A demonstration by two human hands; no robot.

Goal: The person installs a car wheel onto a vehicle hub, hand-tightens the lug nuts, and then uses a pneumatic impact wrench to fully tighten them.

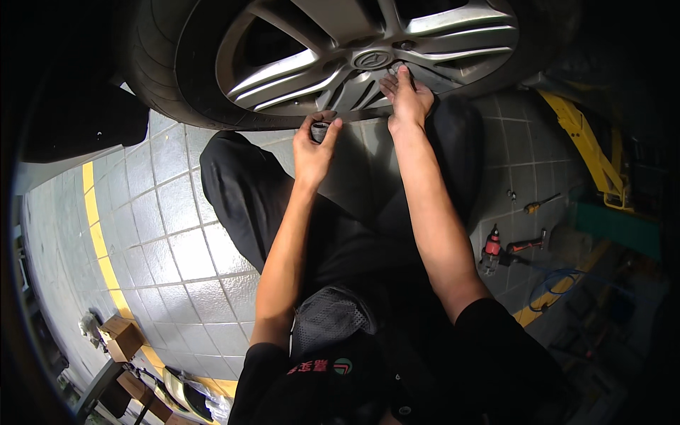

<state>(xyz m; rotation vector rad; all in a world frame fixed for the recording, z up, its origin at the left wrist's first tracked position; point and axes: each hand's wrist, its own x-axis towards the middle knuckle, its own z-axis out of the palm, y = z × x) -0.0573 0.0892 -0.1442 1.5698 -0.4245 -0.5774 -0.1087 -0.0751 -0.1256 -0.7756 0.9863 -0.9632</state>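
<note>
The silver, multi-spoked alloy wheel point(340, 20), ringed by a black rubber tyre point(193, 76), was positioned directly before the crouched person. At its middle, a round silver-grey centre cap point(373, 60) was seen, with a dark, round bolt recess point(406, 45) just beside it. The bare right hand point(409, 100) was raised to the spokes near the cap, its fingers partly curled; whether anything was held there could not be told. In the bare left hand point(315, 147), near the tyre's edge, a short, dark grey, hollow cylinder point(319, 132) was gripped between thumb and fingers. A light, secure grip was judged best for the cylinder, and work at the spokes was judged best done by feel, squarely to the wheel face and without force. Farther right, on the grey tiled floor point(496, 166), a red-and-black power tool point(491, 246) and a yellow-handled screwdriver point(535, 207) were laid.
</note>
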